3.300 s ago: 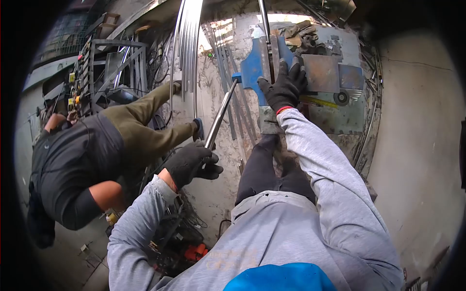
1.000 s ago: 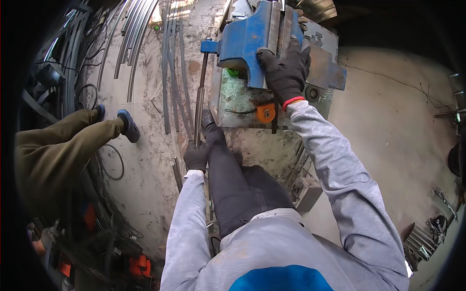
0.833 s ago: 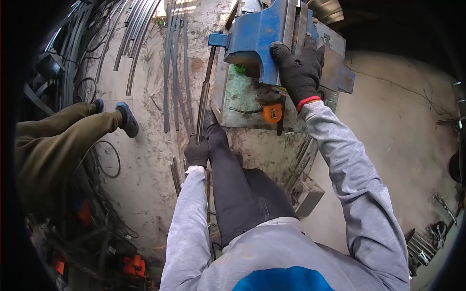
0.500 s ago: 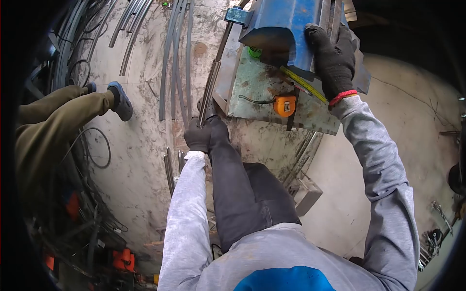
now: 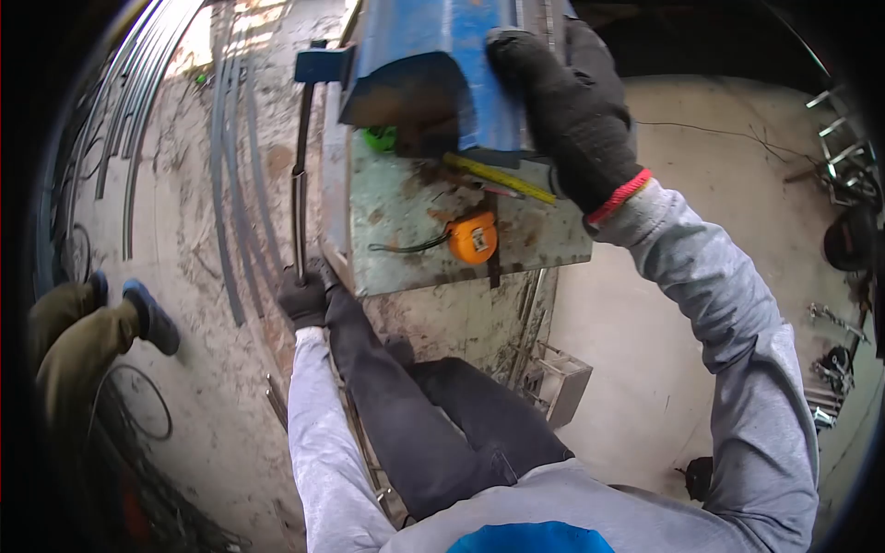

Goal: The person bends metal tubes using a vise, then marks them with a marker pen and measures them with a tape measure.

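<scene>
My left hand, in a black glove, is closed around the lower end of a long metal lever bar. The bar runs up through the blue screw head of a blue bench vise. My right hand, gloved in black with a red cuff, sits at the vise's right side. Its thumb and fingers straddle a flat metal bar standing at the jaws; the fingertips are partly hidden. Below the vise, an orange tape measure and a yellow rule lie on the metal bench top.
A green round object is tucked under the vise. Long metal strips lie on the floor to the left, near another person's legs. A metal box stands below the bench. Tools lie at far right.
The view has shifted, so the bench and vise appear further left. The lever bar now stands more upright in view, with my left hand still on its end. My right hand remains at the vise.
</scene>
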A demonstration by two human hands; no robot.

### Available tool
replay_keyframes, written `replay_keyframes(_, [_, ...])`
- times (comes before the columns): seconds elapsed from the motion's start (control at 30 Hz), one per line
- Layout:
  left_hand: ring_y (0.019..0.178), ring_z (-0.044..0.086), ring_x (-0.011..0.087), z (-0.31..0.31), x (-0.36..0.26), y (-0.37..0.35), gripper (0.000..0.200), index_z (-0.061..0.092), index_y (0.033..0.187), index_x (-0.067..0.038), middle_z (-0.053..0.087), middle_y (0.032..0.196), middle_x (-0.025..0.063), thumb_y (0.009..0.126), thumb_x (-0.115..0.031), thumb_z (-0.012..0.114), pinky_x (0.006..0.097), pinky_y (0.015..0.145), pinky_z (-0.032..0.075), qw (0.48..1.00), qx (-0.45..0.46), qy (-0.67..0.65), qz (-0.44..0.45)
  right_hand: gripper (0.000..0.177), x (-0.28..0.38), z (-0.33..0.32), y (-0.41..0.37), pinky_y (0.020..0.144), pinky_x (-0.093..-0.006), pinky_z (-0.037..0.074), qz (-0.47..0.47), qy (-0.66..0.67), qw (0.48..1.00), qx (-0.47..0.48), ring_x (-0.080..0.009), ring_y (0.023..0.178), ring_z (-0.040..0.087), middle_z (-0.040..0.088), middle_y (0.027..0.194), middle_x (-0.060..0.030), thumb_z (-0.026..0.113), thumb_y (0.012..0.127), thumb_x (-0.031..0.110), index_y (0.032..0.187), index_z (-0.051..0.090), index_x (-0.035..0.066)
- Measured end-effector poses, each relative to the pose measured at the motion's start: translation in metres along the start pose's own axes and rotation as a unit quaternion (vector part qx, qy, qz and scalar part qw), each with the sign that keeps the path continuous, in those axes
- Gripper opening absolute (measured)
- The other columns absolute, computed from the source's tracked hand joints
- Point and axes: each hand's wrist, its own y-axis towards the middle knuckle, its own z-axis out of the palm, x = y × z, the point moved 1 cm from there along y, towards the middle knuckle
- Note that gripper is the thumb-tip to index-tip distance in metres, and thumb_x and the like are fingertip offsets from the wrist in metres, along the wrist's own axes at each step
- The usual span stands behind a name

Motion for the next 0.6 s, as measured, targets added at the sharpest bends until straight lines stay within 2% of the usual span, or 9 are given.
replay_keyframes(0.2, [0.064,0.063,0.0451,-0.020,-0.004,-0.016,0.024,0.059,0.078,-0.005,0.062,0.068,0.0198,0.089,-0.025,0.063,0.0532,0.057,0.048,0.999,0.028,0.013,-0.023,0.087,0.004,-0.005,-0.007,0.121,-0.0464,0.030,0.062,-0.006,0.998,0.010,-0.0511,0.145,0.034,0.043,0.155,-0.0294,0.072,0.084,0.053,0.151,0.046,0.002])
replay_keyframes(0.23, [0.071,0.065,0.0474,-0.025,0.008,-0.035,0.022,0.062,0.084,-0.003,0.065,0.073,0.0228,0.089,-0.025,0.062,0.0547,0.063,0.050,0.996,0.072,0.009,-0.045,0.087,0.006,-0.006,-0.007,0.121,-0.0462,0.030,0.070,-0.009,0.997,0.012,-0.0511,0.146,0.034,0.043,0.156,-0.0293,0.071,0.085,0.053,0.151,0.046,0.002])
replay_keyframes(0.3, [0.087,0.068,0.0497,-0.051,0.034,-0.095,0.028,0.068,0.093,-0.002,0.070,0.086,0.0277,0.088,-0.029,0.063,0.0558,0.076,0.053,0.962,0.176,0.041,-0.205,0.088,0.009,-0.008,-0.004,0.122,-0.0458,0.029,0.089,-0.006,0.996,0.021,-0.0510,0.146,0.034,0.042,0.157,-0.0291,0.071,0.085,0.053,0.151,0.046,0.002])
replay_keyframes(0.37, [0.090,0.067,0.0519,-0.104,0.036,-0.154,0.039,0.070,0.095,0.003,0.070,0.090,0.0321,0.091,-0.034,0.057,0.0543,0.080,0.053,0.925,0.245,0.147,-0.252,0.095,0.014,-0.016,-0.004,0.123,-0.0496,0.027,0.103,0.009,0.994,0.043,-0.0493,0.151,0.028,0.030,0.165,-0.0259,0.071,0.086,0.056,0.158,0.038,0.004])
replay_keyframes(0.4, [0.077,0.070,0.0460,-0.127,0.056,-0.191,0.038,0.069,0.094,0.004,0.070,0.080,0.0289,0.091,-0.032,0.057,0.0517,0.071,0.055,0.944,0.214,0.166,-0.189,0.095,0.009,-0.019,-0.003,0.123,-0.0496,0.027,0.111,0.021,0.993,0.043,-0.0493,0.151,0.028,0.030,0.165,-0.0259,0.071,0.086,0.056,0.158,0.038,0.004])
replay_keyframes(0.47, [0.053,0.066,0.0225,-0.204,0.022,-0.218,0.027,0.068,0.089,0.004,0.065,0.064,0.0126,0.088,-0.022,0.060,0.0390,0.051,0.052,0.842,0.302,0.044,-0.445,0.095,-0.002,-0.010,-0.004,0.121,-0.0529,0.027,0.083,0.002,0.997,-0.003,-0.0495,0.147,0.032,0.033,0.161,-0.0286,0.073,0.083,0.058,0.155,0.041,0.003])
replay_keyframes(0.5, [0.052,0.065,0.0235,-0.232,0.040,-0.242,0.022,0.068,0.086,0.002,0.064,0.063,0.0113,0.086,-0.019,0.061,0.0394,0.047,0.050,0.857,0.304,0.092,-0.407,0.096,-0.005,-0.003,-0.005,0.121,-0.0545,0.027,0.070,-0.004,0.997,-0.027,-0.0495,0.145,0.034,0.035,0.158,-0.0300,0.073,0.082,0.059,0.154,0.042,0.003])
replay_keyframes(0.57, [0.054,0.066,0.0252,-0.296,-0.012,-0.242,0.029,0.066,0.091,0.006,0.065,0.066,0.0143,0.083,-0.022,0.065,0.0420,0.049,0.051,0.795,0.288,0.058,-0.531,0.097,-0.003,0.005,-0.007,0.119,-0.0578,0.027,0.044,-0.024,0.996,-0.074,-0.0497,0.140,0.037,0.038,0.153,-0.0328,0.075,0.079,0.061,0.151,0.045,0.003])
replay_keyframes(0.6, [0.051,0.063,0.0246,-0.318,-0.022,-0.240,0.025,0.064,0.087,0.004,0.062,0.064,0.0125,0.083,-0.021,0.065,0.0412,0.047,0.050,0.778,0.291,0.022,-0.556,0.103,-0.003,0.001,-0.007,0.122,-0.0627,0.015,0.061,0.023,0.998,-0.026,-0.0516,0.147,0.023,0.025,0.161,-0.0320,0.074,0.078,0.062,0.157,0.038,0.006])
